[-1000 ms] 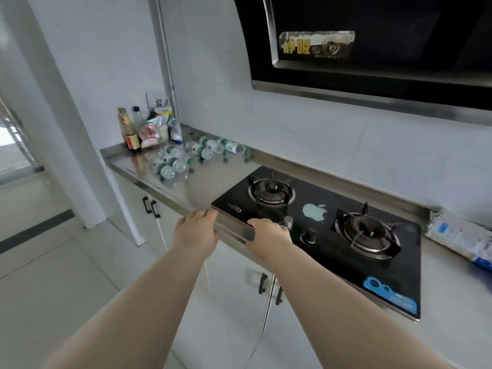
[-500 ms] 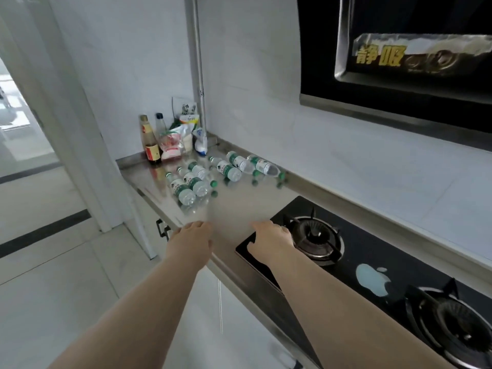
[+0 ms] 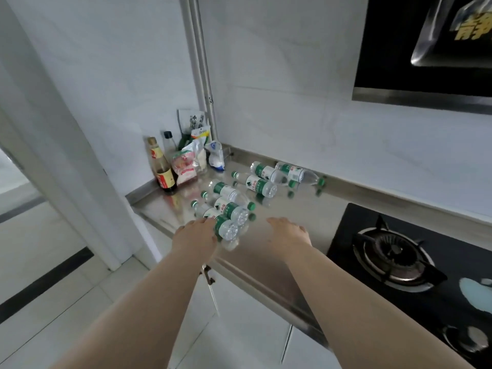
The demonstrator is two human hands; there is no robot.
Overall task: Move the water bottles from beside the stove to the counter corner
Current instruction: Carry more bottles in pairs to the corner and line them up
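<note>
Left hand (image 3: 195,237) at the front edge of the steel tabletop (image 3: 292,217), fingers curled against the side of the nearest water bottle (image 3: 226,228); grip touching the bottle but not visibly wrapped round it, so closure impossible to tell. Right hand (image 3: 288,233) flat above the bare steel, palm down, grip loosely spread and holding nothing, just to the right of that same bottle.

Six water bottles in all, every one lying on its side with a green label and green cap. Three near the front edge in a tight cluster: the nearest one, a second (image 3: 230,209) touching it just behind, and a third (image 3: 226,190) behind that. Three more further back near the wall: one (image 3: 255,183) in the middle, one (image 3: 269,173) behind it, and one (image 3: 299,173) closest to the backsplash.

In the corner, against the wall: dark sauce bottle (image 3: 162,169) upright, a clear black-capped bottle (image 3: 170,145) behind it, and several food packets (image 3: 186,166) leaning together. Black glass stove (image 3: 394,251) to the right, well apart from the bottles, with one burner in full sight. Range hood (image 3: 426,49) on the wall above.
</note>
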